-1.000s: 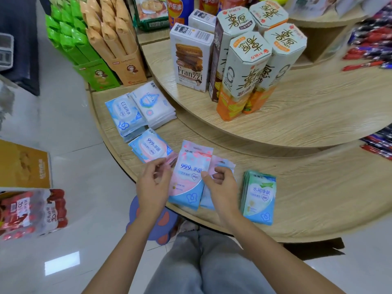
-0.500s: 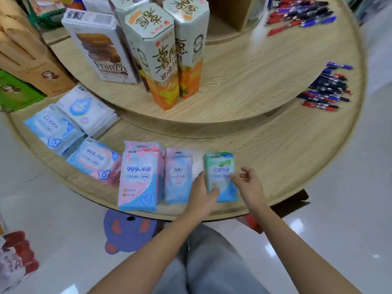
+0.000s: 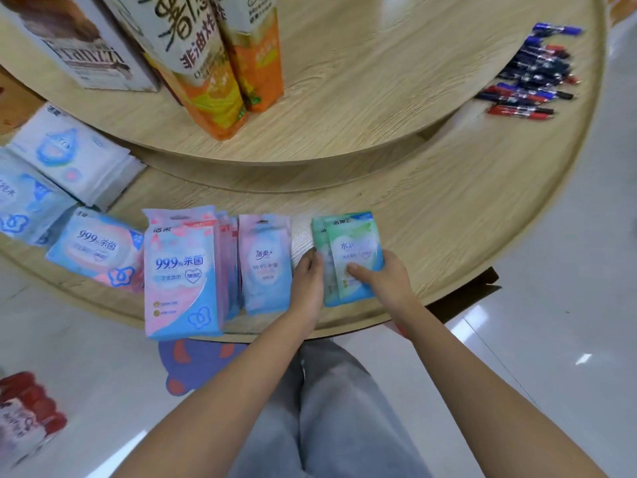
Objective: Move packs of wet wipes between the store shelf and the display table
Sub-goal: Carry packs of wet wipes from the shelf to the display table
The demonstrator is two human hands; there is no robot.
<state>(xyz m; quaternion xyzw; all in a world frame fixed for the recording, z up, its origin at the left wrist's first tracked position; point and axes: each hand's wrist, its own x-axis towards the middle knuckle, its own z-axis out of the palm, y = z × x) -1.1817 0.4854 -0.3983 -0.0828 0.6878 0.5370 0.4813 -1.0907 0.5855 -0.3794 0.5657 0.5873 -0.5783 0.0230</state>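
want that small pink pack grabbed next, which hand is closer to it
Left. The left hand is right beside the small pink pack; the right hand is farther off, across the green packs it grips.

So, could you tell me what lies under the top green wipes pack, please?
A second green pack lies under the top green pack, its left edge showing. The right hand and the top pack cover the rest, so any further packs beneath cannot be seen.
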